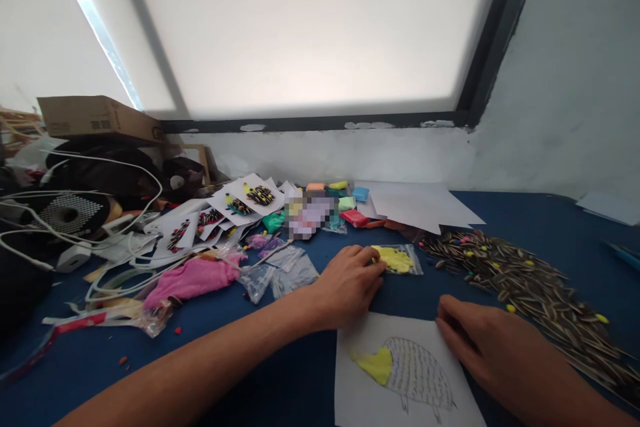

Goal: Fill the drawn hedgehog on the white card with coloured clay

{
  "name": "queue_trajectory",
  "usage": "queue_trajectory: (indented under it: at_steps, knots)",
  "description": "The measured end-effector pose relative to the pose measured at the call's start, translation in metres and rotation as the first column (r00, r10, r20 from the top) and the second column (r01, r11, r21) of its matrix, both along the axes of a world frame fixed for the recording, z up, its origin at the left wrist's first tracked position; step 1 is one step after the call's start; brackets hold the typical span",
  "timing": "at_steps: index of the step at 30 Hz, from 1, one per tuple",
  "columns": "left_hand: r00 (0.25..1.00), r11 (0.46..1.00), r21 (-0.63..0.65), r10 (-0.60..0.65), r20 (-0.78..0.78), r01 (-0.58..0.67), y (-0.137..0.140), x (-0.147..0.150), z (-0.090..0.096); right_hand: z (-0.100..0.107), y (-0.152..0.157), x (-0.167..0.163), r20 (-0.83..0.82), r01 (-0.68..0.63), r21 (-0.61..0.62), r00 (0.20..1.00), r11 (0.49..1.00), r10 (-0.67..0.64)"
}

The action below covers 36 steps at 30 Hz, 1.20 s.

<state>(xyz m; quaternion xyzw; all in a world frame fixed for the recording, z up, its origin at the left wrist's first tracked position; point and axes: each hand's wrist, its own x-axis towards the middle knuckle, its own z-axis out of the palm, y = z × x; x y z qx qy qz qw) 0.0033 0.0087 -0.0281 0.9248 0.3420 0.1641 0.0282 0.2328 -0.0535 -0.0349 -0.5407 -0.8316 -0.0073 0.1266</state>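
A white sheet of paper point(360, 393) lies in front of me with a pencil drawing of a hedgehog-like animal, its back filled with rows of short marks. Yellow modelling clay point(377, 365) covers the animal's head. My left hand point(350, 283) reaches past the sheet's top edge, its fingers curled onto a flattened lump of yellow clay point(397, 259) that lies on a clear plastic bag. Beside the sheet's right edge rests my right hand point(487, 340), with thumb and forefinger drawn in; whatever may be between them is hidden.
Striped sunflower seeds point(530, 287) spread across the right of the blue table point(290, 373), dotted with small clay balls. Finished seed pictures point(255, 193), pink clay point(195, 280) and white cables point(100, 280) crowd the left. Coloured clay packs point(356, 217) and blank paper point(415, 203) lie behind.
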Motion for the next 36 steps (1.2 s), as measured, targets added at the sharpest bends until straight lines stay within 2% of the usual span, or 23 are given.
queue_trajectory:
  at_steps: [2, 5, 7, 10, 14, 21, 27, 36]
  knots:
    - [0.999, 0.999, 0.041, 0.031, -0.012, -0.031, 0.005, -0.001, 0.005, 0.001, 0.000, 0.000, 0.003, 0.002, -0.005, 1.000, 1.000, -0.002]
    - [0.988, 0.982, 0.106, 0.156, 0.006, -0.156, 0.022, -0.001, 0.008, 0.002, -0.001, 0.000, 0.006, 0.002, -0.014, 1.000, 1.000, -0.001]
    - [0.962, 0.960, 0.108, 0.267, -0.057, -0.260, 0.038, 0.000, 0.006, 0.002, -0.001, -0.001, 0.009, 0.003, -0.018, 1.000, 1.000, -0.003]
    - [0.948, 0.952, 0.080, 0.304, -0.096, -0.297, 0.059, 0.004, 0.001, 0.003, -0.001, -0.001, 0.013, 0.001, -0.024, 1.000, 1.000, -0.001]
    - [0.956, 0.961, 0.089, 0.272, -0.109, -0.263, 0.065, 0.008, -0.002, 0.005, -0.002, -0.002, 0.022, 0.005, -0.036, 1.000, 0.999, -0.004]
    - [0.969, 0.969, 0.114, 0.231, -0.088, -0.221, 0.059, 0.022, 0.010, 0.003, -0.001, -0.002, 0.018, 0.007, -0.051, 1.000, 0.999, -0.006]
    - [0.985, 0.990, 0.022, 0.140, -0.096, -0.139, 0.070, 0.052, 0.008, 0.003, -0.002, -0.001, 0.031, 0.006, -0.033, 0.999, 0.999, -0.005]
    - [0.993, 0.994, -0.067, 0.082, -0.080, -0.087, 0.099, 0.069, 0.002, 0.008, -0.004, -0.004, 0.037, 0.000, -0.022, 0.999, 1.000, 0.001]
